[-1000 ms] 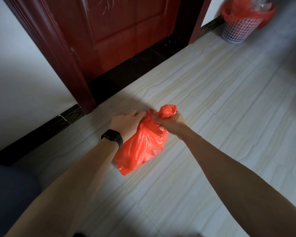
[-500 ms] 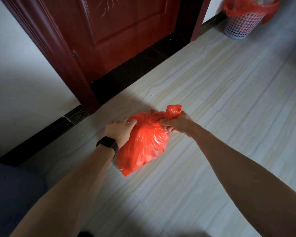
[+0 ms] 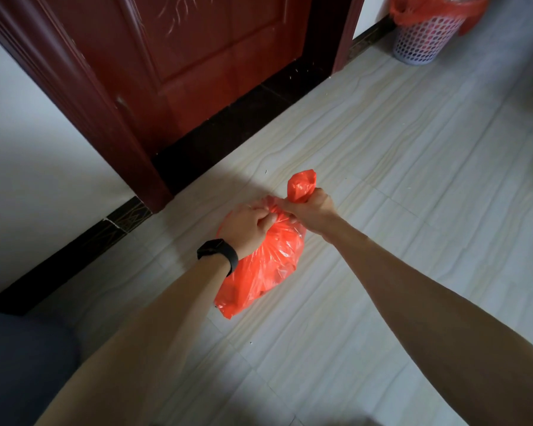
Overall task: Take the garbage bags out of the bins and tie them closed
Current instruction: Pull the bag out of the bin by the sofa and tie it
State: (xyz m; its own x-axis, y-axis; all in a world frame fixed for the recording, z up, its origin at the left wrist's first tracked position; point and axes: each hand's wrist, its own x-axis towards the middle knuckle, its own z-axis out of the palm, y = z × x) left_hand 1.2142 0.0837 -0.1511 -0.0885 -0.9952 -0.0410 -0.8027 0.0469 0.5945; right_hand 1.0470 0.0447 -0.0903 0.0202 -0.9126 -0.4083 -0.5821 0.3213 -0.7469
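Since half a second ago we've brought both hands together at the neck of the red bag [image 3: 265,269], centre frame. Left hand [image 3: 246,227] grips one bunched flap and right hand [image 3: 310,210] fists the other, tail sticking up. We're likely pulling opposite ways to cinch the knot. Bin [image 3: 425,38] at upper right still has its liner in.

An orange-red garbage bag [image 3: 265,265], a dark red door [image 3: 203,63], a pale wavy-grained floor [image 3: 397,167], a white perforated bin [image 3: 425,41], a black wristband [image 3: 218,253].
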